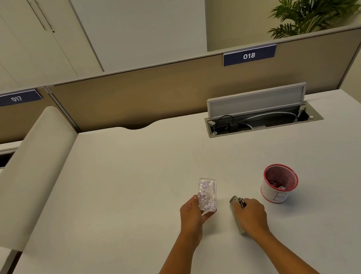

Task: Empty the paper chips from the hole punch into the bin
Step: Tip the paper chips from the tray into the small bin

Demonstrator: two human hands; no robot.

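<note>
The chip tray (207, 195), clear and full of pale chips, is off the hole punch (238, 216); the left hand (191, 216) holds it by its near end in a closed grip, and the right hand (253, 216) holds the punch on the tabletop (113, 196). The bin (279, 182) (small, red-rimmed) stands near on the right; next, I think, the tray must go over it and tip. It is a plain white office desk with a partition (166, 89) behind.
</note>
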